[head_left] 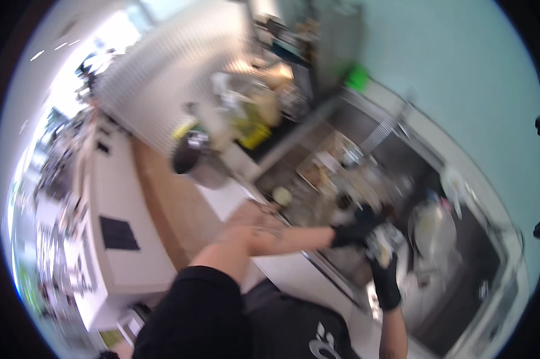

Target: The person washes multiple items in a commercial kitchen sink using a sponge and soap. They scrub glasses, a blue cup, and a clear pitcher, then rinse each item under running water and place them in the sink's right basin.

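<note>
Both my hands wear black gloves and meet over the metal sink [473, 272]. My left hand [355, 232] reaches in from the left, its fingers smeared by motion near a shiny, greyish crumpled-looking thing [382, 240]. From below, my right hand [385, 286] is closed around that thing, which blur keeps me from naming. Beside it on the right lies a clear, rounded, bowl-like container [432, 230]. Left of my hands, the sink holds a jumble of blurred items, among them a brownish tray-like piece [312, 173] and a small pale round thing [282, 196].
A metal faucet [385, 133] reaches over the sink from its far rim. Left of the sink stands a metal pot [205, 167], with bags and yellow items [255, 134] behind it. A bright green thing [357, 78] sits at the sink's far corner. Farther left is a white counter [123, 203].
</note>
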`<state>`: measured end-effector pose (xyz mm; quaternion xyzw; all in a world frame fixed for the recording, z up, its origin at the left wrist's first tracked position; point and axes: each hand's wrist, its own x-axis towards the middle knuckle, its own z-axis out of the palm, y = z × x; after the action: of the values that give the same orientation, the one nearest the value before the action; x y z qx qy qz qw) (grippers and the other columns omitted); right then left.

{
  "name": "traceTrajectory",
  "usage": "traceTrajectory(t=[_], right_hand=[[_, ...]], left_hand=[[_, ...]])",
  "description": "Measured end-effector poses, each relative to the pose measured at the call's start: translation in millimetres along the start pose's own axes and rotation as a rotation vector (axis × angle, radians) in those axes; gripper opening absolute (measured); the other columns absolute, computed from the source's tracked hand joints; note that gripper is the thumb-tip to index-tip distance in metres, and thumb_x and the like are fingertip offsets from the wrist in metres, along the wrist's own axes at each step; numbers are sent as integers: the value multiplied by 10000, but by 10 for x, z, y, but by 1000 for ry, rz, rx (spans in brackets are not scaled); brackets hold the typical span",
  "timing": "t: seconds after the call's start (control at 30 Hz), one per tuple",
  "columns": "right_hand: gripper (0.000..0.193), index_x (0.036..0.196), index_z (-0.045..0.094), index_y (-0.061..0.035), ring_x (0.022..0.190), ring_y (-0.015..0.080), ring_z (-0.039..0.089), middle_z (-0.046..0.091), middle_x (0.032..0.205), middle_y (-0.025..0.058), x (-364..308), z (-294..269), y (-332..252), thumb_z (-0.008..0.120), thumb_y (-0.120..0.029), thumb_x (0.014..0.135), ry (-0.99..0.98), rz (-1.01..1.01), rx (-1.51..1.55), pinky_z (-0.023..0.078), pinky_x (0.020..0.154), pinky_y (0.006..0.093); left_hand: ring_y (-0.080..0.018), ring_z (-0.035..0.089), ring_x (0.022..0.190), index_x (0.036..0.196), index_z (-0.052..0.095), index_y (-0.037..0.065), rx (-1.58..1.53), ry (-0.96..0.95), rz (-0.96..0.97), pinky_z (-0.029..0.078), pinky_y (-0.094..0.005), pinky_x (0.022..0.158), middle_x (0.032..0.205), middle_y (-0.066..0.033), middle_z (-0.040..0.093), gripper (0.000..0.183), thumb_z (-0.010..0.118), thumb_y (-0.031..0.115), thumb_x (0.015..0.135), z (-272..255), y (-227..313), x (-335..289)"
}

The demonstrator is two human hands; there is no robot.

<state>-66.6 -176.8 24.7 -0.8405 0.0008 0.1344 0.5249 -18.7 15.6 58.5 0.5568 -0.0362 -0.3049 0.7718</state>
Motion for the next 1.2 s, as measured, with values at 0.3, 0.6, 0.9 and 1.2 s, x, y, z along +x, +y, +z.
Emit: traceTrajectory(t=[0.3,0.6,0.9,1.2], right_hand=[[399,1090,516,-6,879,105,558,592,986,48,19,-132,-467,652,-1,715,-6,-97,434,442,777,250],[529,1101,468,18,823,139,569,577,944,75,-107,-430,-355,732,-106,659,362,-130,516,462,735,252],[622,1284,290,-18,1182,212,345,382,1253,127,-152,-965,-725,609,-170,773,-349,-382,4,257,990,302],[359,1007,525,8,905,285,522,519,977,186,-162,-885,-957,606,-127,685,37,-826,-910,438,763,361]], left_hand=[[-34,465,567,1021,492,172,10,34,-276,271,-157,352,779,17,525,461,353,563,822,126,82,319],[-57,481,517,894,516,170,135,143,-286,282,-182,373,663,18,542,467,344,593,798,249,152,394],[-157,572,692,1084,496,91,314,-597,86,437,-264,571,872,-70,595,506,334,502,840,301,140,653],[-182,571,880,1078,480,-7,-635,-893,-568,469,-292,805,1033,-116,557,257,481,56,829,377,81,727]])
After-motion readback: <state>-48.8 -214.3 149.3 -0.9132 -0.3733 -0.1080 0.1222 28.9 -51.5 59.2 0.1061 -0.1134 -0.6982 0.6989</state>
